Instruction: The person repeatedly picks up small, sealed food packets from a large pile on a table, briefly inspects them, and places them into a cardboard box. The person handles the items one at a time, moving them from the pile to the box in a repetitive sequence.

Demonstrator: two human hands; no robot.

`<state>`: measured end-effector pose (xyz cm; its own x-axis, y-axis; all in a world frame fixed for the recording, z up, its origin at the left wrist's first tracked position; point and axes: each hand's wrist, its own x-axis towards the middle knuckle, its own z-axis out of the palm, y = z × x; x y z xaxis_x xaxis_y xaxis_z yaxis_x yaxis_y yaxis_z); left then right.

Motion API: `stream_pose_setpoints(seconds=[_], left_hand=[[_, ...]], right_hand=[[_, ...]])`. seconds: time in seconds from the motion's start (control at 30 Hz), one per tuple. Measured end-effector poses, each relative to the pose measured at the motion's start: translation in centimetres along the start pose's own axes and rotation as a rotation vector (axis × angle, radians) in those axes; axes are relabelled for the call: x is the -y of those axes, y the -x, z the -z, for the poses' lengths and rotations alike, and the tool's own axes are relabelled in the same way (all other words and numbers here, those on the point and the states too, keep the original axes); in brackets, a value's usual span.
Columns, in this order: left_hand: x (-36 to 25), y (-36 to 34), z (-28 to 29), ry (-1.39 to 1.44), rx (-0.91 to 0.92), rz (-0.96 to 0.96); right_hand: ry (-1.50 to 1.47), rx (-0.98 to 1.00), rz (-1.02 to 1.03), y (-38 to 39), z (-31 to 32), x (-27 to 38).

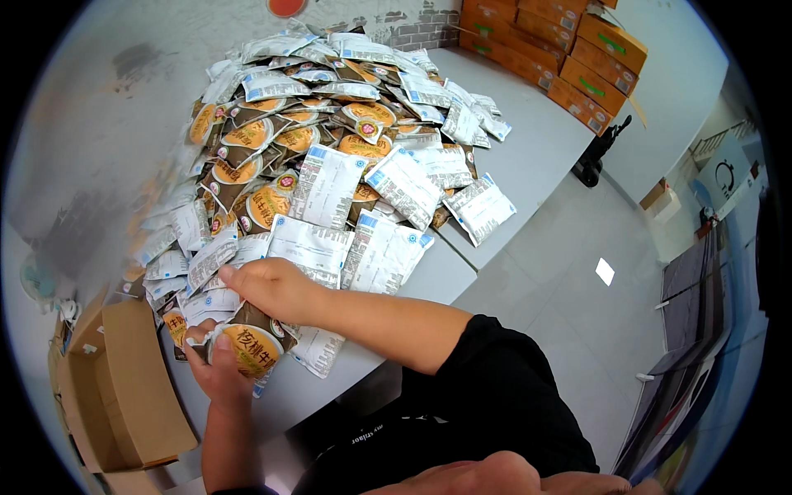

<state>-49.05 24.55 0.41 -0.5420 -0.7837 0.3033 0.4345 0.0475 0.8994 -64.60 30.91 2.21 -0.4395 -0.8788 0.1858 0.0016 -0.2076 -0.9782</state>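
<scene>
A brown pouch with an orange oval label point(252, 345) is gripped at its left side by my left hand point(221, 373), thumb on its printed face. Just above it, my right hand point(276, 289) is closed, with its thumb against a silver-white pouch point(213, 260); its other fingers are hidden, so I cannot tell what they grip. A large heap of similar pouches point(330, 186) spreads over the grey table, some brown side up, others white side up. One white pouch point(318, 351) lies under my right forearm near the table's edge.
An open cardboard box point(148, 384) stands at the left, beside my left forearm. Stacked orange-brown cartons point(590, 70) sit at the far right of the table point(516, 177). Beyond the table's right edge is a tiled floor point(536, 280), with a black object point(596, 157) near the cartons.
</scene>
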Motion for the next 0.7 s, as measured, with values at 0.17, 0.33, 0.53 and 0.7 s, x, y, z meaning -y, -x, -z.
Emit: stream_pose_setpoints(seconds=[0.17,0.33,0.53,0.7], left_hand=[[0.2,-1.8,1.5,0.005,-0.061,-0.015],[0.2,-2.4,2.4,-0.234,-0.017,-0.155],[-1.6,-0.7,-0.6,0.057,-0.209,0.003],[-0.9,-1.0,-0.2,0.026,-0.134,-0.074]], right_hand=[[0.177,0.144,0.089,0.2,-0.2,0.1],[0.213,0.168,0.110,0.6,-0.8,-0.1],[0.152,0.142,0.061,1.1,-0.6,-0.2],[0.290,0.166,0.190,0.9,-0.7,-0.1]])
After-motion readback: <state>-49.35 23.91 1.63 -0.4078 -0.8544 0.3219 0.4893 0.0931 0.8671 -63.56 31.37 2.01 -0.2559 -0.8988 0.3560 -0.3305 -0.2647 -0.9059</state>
